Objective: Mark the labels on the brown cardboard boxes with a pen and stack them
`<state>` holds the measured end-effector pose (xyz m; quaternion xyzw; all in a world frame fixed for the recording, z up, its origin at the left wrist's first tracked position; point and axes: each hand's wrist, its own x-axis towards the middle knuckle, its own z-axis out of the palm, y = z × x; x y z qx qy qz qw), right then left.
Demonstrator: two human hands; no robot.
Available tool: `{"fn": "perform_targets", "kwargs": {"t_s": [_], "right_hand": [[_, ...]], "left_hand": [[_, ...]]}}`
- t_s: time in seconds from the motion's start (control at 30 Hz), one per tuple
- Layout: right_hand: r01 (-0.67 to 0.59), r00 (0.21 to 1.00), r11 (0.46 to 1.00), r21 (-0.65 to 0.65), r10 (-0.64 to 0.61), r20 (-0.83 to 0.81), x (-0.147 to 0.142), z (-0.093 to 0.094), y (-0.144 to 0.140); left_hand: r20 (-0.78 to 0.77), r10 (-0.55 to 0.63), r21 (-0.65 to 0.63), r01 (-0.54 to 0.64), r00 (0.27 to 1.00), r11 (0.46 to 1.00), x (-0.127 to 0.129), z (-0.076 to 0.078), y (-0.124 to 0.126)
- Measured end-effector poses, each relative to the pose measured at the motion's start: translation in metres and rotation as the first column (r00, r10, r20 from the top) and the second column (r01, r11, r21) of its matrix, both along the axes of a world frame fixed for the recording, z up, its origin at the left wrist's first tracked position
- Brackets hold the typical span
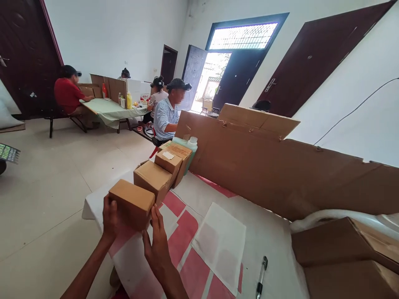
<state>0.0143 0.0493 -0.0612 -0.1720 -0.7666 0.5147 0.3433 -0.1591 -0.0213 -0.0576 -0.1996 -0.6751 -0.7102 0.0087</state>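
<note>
Left hand (110, 218) and right hand (158, 241) clamp small closed brown cardboard box (132, 203) between them, one grip per end, at counter's (268, 245) near left edge. Box long axis runs hand to hand, matte, crisp-edged. Beyond it, row of similar cardboard boxes (162, 168), then tall corrugated cardboard sheet (280, 166). White pen (261, 276), white paper sheet (220, 245) lie to right.

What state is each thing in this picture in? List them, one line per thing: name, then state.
Small box: closed, gripped between both hands.
Left hand: clasping the box's left end.
Right hand: pressed to its right end.
Row of boxes: closed, on the table.
Pen: lying flat.
Far door: open.
Paper sheet: flat.
</note>
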Motion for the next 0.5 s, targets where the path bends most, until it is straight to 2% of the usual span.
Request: {"fn": "perform_targets", "kwargs": {"t_s": [0.1,0.2,0.37,0.5], "right_hand": [[0.016,1.000,0.997,-0.074,-0.016,0.005,-0.007,-0.024,0.012],[0.075,0.996,0.979,-0.188,-0.064,0.061,0.003,-0.043,0.017],[0.111,0.980,0.950,-0.293,-0.056,0.192,0.004,-0.066,0.025],[0.036,0.992,0.968,-0.246,-0.005,0.123,-0.017,-0.069,0.030]], "left_hand": [[0.003,0.000,-0.038,0.000,1.000,0.999,-0.013,-0.031,0.015],[0.005,0.001,-0.064,-0.001,1.000,0.998,-0.007,-0.053,0.013],[0.007,0.055,-0.223,-0.052,0.998,0.973,0.027,-0.075,0.003],[-0.015,0.025,-0.229,-0.028,1.000,0.973,0.034,-0.081,0.019]]}}
